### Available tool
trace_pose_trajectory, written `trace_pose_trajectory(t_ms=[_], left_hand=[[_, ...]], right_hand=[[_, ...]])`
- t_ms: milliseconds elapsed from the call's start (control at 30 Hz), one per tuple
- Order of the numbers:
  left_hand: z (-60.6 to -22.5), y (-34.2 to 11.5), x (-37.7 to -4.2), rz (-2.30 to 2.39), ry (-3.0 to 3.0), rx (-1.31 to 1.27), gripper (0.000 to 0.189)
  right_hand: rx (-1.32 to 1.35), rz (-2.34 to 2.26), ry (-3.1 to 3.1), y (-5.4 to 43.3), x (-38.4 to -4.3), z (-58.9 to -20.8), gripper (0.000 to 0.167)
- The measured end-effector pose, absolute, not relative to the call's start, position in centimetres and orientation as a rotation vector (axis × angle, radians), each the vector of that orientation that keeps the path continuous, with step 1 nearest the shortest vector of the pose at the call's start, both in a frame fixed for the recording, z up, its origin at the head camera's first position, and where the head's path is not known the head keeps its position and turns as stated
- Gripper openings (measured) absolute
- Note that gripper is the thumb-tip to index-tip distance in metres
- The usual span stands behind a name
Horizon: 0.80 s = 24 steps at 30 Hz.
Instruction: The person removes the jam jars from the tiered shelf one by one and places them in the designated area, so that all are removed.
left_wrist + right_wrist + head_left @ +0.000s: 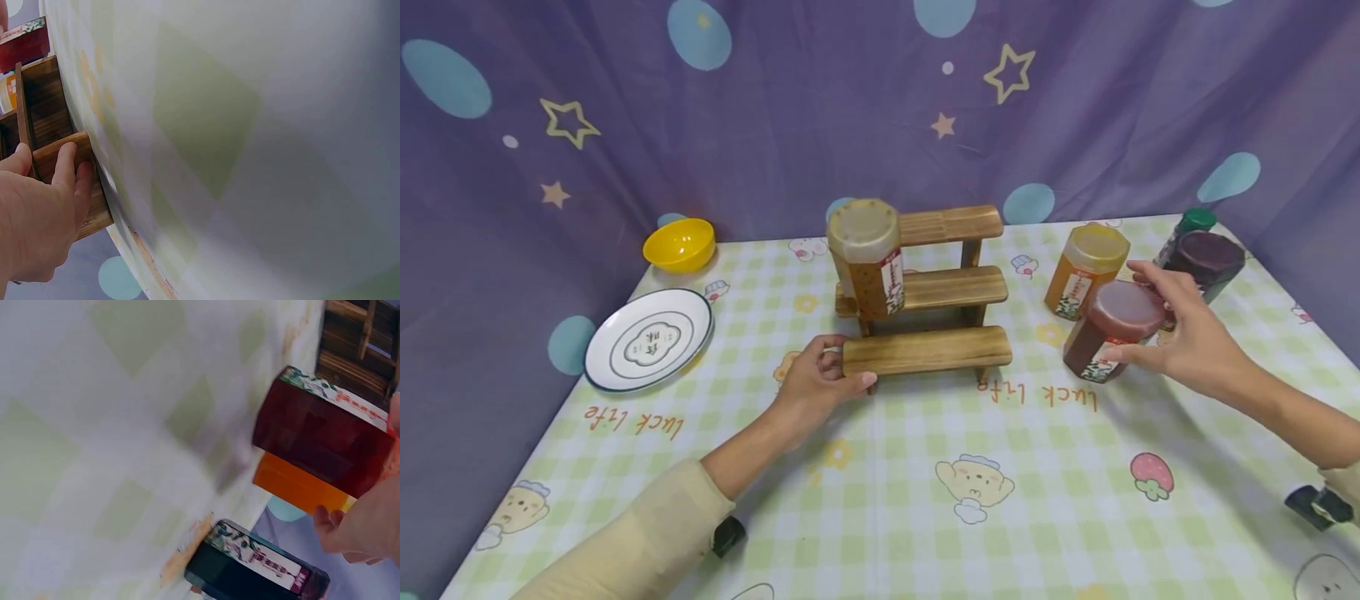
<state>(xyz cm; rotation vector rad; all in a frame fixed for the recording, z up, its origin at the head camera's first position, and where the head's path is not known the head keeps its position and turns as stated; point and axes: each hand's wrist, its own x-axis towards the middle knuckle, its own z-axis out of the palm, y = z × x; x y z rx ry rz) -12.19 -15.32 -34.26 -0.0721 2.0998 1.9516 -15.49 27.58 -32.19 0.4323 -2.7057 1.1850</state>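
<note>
My left hand (812, 379) grips the left end of the lowest step of a three-step wooden rack (936, 350). In the left wrist view its fingers (65, 165) lie over the end of that board. A jar with amber contents (863, 258) and a pale lid stands at the rack's left end, on the middle step. To the right of the rack, my right hand (1202, 346) holds a dark red jar (1101, 337) with a white label, thumb at the front and fingers behind. Under this jar a shadow shows on the cloth in the right wrist view.
Just behind the red jar stands an orange jar (1086, 275). Farther right are a dark purple jar (1210, 258) and a green-capped bottle (1195, 222). A white plate (606, 354) and a yellow bowl (681, 248) sit at the left. A purple curtain (805, 108) hangs behind.
</note>
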Motion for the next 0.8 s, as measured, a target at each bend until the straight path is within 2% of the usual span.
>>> trace_pose_trajectory(t_ms=[567,800], left_hand=[[-34.1,-15.5,-12.1,1.951,2.101,-0.071,0.068],[-34.2,-15.3,-12.2,1.952,2.095,-0.076,0.067]], right_hand=[[0.64,1.165,-2.514,24.4,-15.9,-27.3,0.089],[0.649,1.234,-2.554,21.9,-16.5,-26.4,0.089]])
